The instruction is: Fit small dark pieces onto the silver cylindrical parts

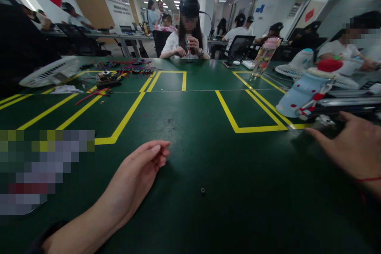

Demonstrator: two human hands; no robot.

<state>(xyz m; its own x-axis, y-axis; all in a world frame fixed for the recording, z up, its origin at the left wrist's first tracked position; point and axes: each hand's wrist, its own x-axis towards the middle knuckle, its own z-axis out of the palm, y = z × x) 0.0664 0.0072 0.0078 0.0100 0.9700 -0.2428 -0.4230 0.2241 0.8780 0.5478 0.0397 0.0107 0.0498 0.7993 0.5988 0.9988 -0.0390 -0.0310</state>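
On the dark green table (190, 158), marked with yellow tape lines (127, 117), the left hand (139, 170) is laid on its side with the fingers loosely curled inward; nothing is held in it. A small dark ring-shaped part (203, 190) is seen lying on the table just right of and below that hand, apart from it. At the right edge, the right hand (354, 147) is held open, fingers spread, near a pale blue toy-like figure (300, 95) with a red cap; no contact is shown. Farther back, a pink-lidded bottle (264, 57), a white fan (50, 72) and a heap of coloured wires (131, 67) are seen. Across the table a seated person (187, 35) is occupied with both hands.
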